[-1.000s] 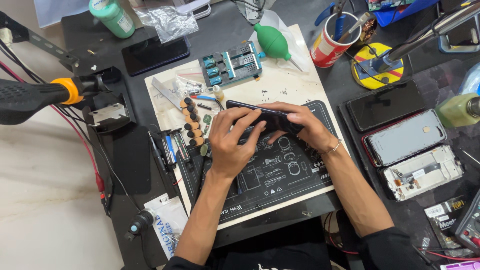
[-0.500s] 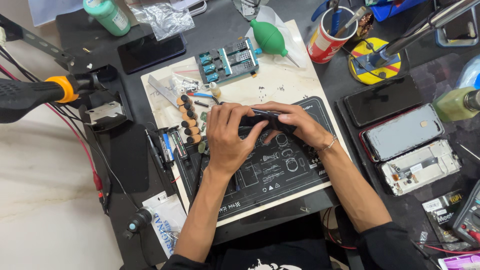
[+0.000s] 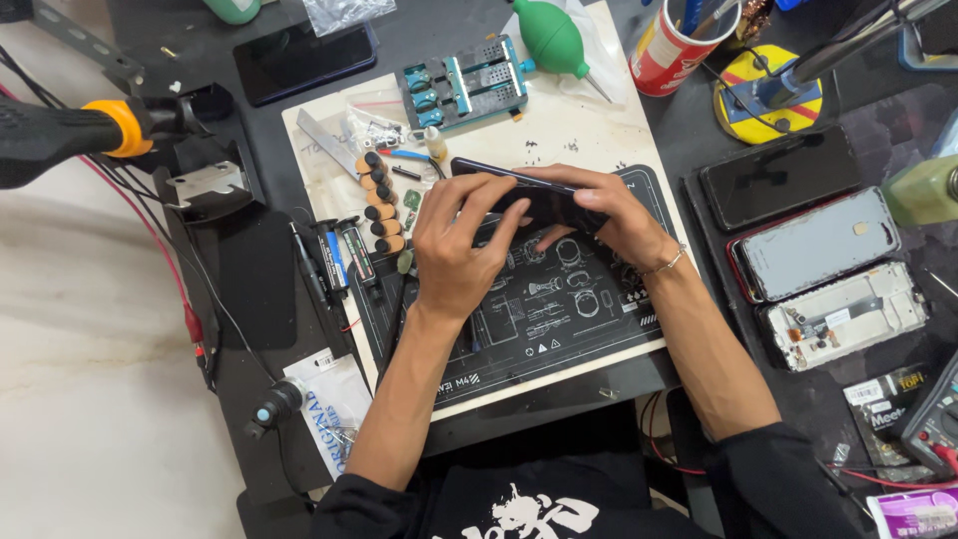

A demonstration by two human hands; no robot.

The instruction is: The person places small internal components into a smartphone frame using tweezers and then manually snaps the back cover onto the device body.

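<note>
Dark counter (image 3: pixel 180 299) carries everything; landmark is the black repair mat (image 3: pixel 559 319) at its centre. Both forearms come up from the bottom edge and converge over the mat's upper half, elbows out, wrists slightly bent. Dark phone (image 3: pixel 519 195) is held edge-up just above the mat's top edge, tilted, long axis running left-right. Left hand (image 3: pixel 459 250) is closed on the phone's left part, fingers curled over its upper edge. Right hand (image 3: pixel 609 215) grips the right part, fingers wrapped across the top, thumb tucked under toward the mat; thin bracelet on that wrist. Right of the mat: three opened phone bodies (image 3: pixel 818 250) lying flat, side by side. Beyond the mat's top edge: blue clamp fixture (image 3: pixel 469 85), then the green bulb blower (image 3: pixel 549 40). Left of the mat: a row of small round-capped tools (image 3: pixel 379 205).
</note>
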